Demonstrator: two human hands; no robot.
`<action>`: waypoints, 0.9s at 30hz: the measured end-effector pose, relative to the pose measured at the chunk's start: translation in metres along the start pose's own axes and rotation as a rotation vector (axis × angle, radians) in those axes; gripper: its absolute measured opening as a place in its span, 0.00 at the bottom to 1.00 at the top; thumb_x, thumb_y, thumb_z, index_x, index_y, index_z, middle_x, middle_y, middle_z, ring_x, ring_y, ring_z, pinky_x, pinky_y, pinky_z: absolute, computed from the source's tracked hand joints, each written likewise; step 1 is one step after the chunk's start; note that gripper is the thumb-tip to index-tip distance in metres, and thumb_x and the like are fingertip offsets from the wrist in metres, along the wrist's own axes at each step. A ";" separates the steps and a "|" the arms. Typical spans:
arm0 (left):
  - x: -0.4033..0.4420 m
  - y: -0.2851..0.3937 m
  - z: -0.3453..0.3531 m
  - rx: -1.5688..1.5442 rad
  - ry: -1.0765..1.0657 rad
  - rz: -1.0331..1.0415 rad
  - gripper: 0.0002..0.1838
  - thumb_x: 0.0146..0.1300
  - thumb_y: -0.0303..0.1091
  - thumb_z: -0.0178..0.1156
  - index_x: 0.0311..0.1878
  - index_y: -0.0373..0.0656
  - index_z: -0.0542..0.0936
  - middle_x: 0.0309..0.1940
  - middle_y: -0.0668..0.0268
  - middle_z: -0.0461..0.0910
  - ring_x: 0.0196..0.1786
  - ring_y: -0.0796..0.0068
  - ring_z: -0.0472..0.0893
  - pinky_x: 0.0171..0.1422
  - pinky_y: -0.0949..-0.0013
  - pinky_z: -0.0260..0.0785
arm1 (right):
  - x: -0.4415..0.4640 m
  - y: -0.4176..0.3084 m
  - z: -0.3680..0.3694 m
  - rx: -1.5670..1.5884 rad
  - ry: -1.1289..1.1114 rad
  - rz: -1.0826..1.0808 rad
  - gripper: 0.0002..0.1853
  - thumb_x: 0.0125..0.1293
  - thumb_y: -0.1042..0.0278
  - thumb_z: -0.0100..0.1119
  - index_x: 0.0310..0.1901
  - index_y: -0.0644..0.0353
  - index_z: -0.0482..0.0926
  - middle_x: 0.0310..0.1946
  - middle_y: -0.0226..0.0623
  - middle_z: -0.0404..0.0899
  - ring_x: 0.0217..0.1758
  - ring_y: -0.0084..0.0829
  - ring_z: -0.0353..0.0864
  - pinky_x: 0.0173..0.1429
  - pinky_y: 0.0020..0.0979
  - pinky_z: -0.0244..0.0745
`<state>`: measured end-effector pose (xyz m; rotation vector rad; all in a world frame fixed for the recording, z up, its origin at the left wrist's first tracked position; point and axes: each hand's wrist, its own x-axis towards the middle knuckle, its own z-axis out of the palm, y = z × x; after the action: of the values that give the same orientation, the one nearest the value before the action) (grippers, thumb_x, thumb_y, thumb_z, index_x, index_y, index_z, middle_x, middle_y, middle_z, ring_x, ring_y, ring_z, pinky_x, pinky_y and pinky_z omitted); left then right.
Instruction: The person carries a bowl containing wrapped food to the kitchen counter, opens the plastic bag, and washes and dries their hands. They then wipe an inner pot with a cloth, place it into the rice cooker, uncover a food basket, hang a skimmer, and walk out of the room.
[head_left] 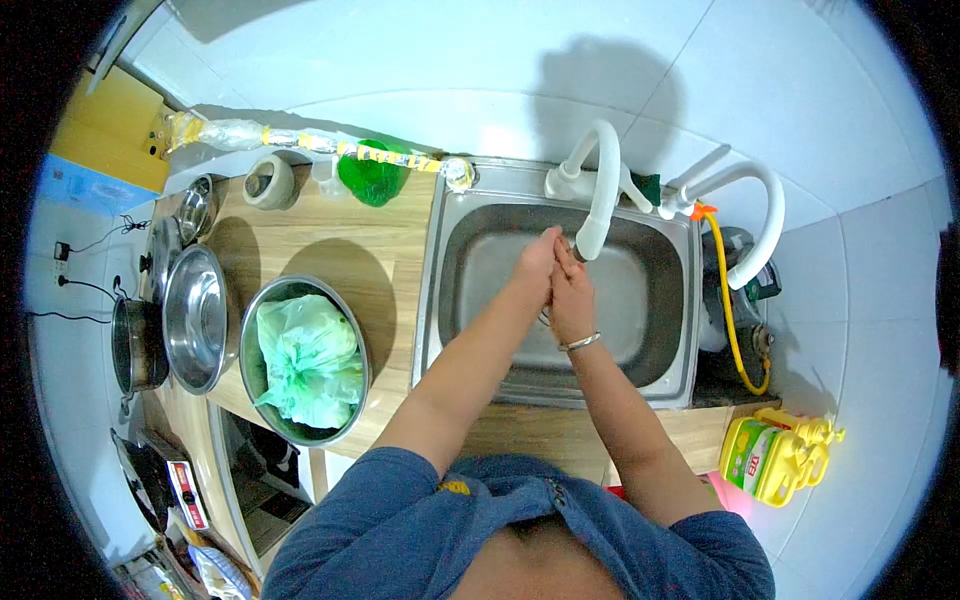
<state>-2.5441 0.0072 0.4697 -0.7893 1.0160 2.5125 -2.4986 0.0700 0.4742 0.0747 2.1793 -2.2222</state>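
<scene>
Holds the bare left hand (538,258) and bare right hand (572,297) pressed together, close beside the outlet of the curved white faucet (606,170); cannot tell of anything between the palms. Has the rectangular stainless-steel sink (640,290) directly beneath both hands. Wears a shiny silver bangle (580,342) on the right wrist. Has, left of the hands and nearer the body, a round steel bowl (318,436) with a pale-green plastic bag (310,360) inside, on the light wood-grained table (402,230).
</scene>
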 end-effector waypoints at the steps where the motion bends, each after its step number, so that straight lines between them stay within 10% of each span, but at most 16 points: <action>1: 0.008 0.001 -0.002 0.175 0.060 0.045 0.18 0.59 0.48 0.44 0.36 0.42 0.73 0.27 0.63 0.74 0.28 0.72 0.72 0.34 0.66 0.66 | 0.005 -0.001 0.001 -0.058 0.018 -0.009 0.14 0.59 0.71 0.43 0.46 0.63 0.70 0.42 0.37 0.69 0.41 0.21 0.69 0.43 0.22 0.66; 5: -0.023 0.011 0.013 0.273 -0.012 0.090 0.21 0.59 0.49 0.43 0.38 0.39 0.73 0.27 0.60 0.73 0.33 0.64 0.73 0.37 0.60 0.67 | 0.030 -0.008 -0.003 -0.054 -0.056 0.079 0.13 0.60 0.71 0.43 0.45 0.65 0.68 0.43 0.39 0.70 0.41 0.24 0.71 0.42 0.24 0.68; 7: -0.040 0.011 0.013 0.044 -0.227 -0.022 0.20 0.59 0.49 0.43 0.42 0.41 0.71 0.29 0.60 0.73 0.35 0.63 0.73 0.37 0.58 0.67 | 0.041 -0.009 0.009 0.865 0.041 0.127 0.14 0.60 0.70 0.44 0.48 0.64 0.65 0.44 0.42 0.69 0.43 0.29 0.72 0.42 0.26 0.69; 10: -0.029 -0.003 -0.002 -0.263 -0.489 -0.176 0.21 0.59 0.49 0.43 0.47 0.43 0.66 0.31 0.59 0.73 0.36 0.62 0.73 0.38 0.56 0.67 | 0.044 -0.020 0.017 1.341 0.161 0.405 0.13 0.56 0.66 0.54 0.40 0.61 0.67 0.40 0.41 0.72 0.40 0.30 0.72 0.40 0.24 0.71; 18: -0.002 -0.023 -0.011 -0.228 -0.458 -0.173 0.18 0.58 0.46 0.44 0.46 0.45 0.65 0.33 0.59 0.73 0.32 0.63 0.74 0.37 0.57 0.69 | 0.040 -0.018 0.009 0.028 0.128 0.168 0.13 0.58 0.58 0.50 0.29 0.62 0.70 0.21 0.32 0.72 0.26 0.24 0.71 0.30 0.25 0.65; 21: 0.016 -0.036 -0.020 -0.231 -0.504 -0.255 0.16 0.57 0.44 0.45 0.43 0.44 0.67 0.32 0.59 0.73 0.27 0.65 0.74 0.32 0.59 0.70 | 0.030 -0.020 0.000 -0.074 0.012 -0.170 0.11 0.55 0.60 0.50 0.30 0.59 0.72 0.25 0.33 0.74 0.31 0.26 0.72 0.35 0.30 0.65; 23: 0.056 -0.056 -0.046 0.041 -0.671 -0.064 0.15 0.57 0.44 0.46 0.37 0.41 0.68 0.28 0.59 0.73 0.27 0.65 0.74 0.32 0.60 0.69 | 0.015 -0.021 -0.008 -0.806 -0.200 -0.859 0.09 0.50 0.62 0.50 0.31 0.56 0.73 0.29 0.33 0.74 0.37 0.31 0.72 0.43 0.36 0.62; 24: 0.061 -0.058 -0.046 0.129 -0.721 0.004 0.15 0.57 0.44 0.46 0.35 0.40 0.69 0.26 0.59 0.73 0.27 0.65 0.74 0.31 0.60 0.69 | 0.004 -0.030 -0.007 -0.808 -0.204 -0.860 0.09 0.50 0.62 0.50 0.31 0.56 0.73 0.29 0.33 0.74 0.37 0.31 0.72 0.43 0.36 0.62; 27: 0.009 -0.027 0.000 0.205 -0.177 -0.101 0.15 0.56 0.44 0.47 0.40 0.43 0.68 0.30 0.61 0.74 0.26 0.68 0.74 0.28 0.64 0.70 | -0.011 -0.047 0.003 -0.738 -0.417 -0.984 0.09 0.45 0.62 0.50 0.28 0.54 0.75 0.33 0.33 0.74 0.41 0.37 0.69 0.48 0.41 0.57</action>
<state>-2.5386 0.0266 0.4496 -0.5340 1.1195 2.3003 -2.4903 0.0678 0.5219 -1.5742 2.8696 -1.2007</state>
